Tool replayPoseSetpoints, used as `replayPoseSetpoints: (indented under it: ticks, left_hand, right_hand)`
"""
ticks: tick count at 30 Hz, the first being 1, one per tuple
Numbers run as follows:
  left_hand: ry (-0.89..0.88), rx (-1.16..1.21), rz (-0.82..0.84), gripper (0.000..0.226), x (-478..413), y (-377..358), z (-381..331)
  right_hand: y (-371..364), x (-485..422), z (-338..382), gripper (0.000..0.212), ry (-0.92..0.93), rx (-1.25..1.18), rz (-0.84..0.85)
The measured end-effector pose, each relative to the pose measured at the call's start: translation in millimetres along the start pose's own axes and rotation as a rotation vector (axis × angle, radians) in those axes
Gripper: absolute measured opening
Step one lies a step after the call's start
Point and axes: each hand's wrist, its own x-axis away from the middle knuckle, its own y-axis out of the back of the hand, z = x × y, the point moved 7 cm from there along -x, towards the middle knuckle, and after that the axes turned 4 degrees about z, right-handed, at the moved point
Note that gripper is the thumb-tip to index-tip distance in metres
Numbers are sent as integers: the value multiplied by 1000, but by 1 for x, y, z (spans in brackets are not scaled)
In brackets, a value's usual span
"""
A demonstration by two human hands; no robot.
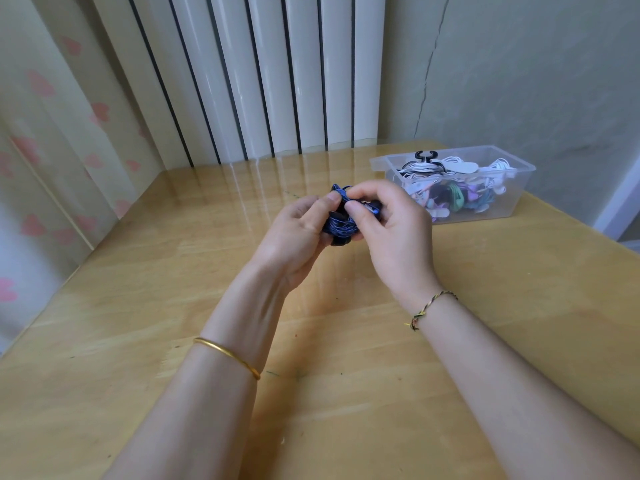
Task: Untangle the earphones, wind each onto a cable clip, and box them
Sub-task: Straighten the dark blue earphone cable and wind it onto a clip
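Left of the clear plastic box [512, 199], the left hand [298, 233] and right hand [391, 230] both pinch the dark blue earphone bundle [341, 221] wound on its clip, likely light, springy, best held across the coils.

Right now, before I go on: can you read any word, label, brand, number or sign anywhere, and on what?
None can be read.
Blue earphones, held by left hand and right hand: no print visible.
Box and the bundles inside: no label visible; any print there is too small to tell.
Curtain: pink hearts only, no words.
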Motion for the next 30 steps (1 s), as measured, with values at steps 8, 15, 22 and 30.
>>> replayPoseSetpoints:
  ticks: [8, 15, 22, 30]
  left_hand:
    - [-6, 111, 66, 17, 1, -3, -2]
    - [-23, 130, 32, 16, 1, -4, 1]
    - [-28, 76, 96, 15, -1, -8, 5]
    - [-37, 7, 100, 12, -4, -6, 10]
  right_hand:
    - [1, 1, 3, 14, 39, 99, -33]
    - [2, 2, 6, 17, 78, 172, -60]
    - [4, 0, 6, 19, 57, 150, -63]
    - [0, -4, -8, 16, -93, 77, 23]
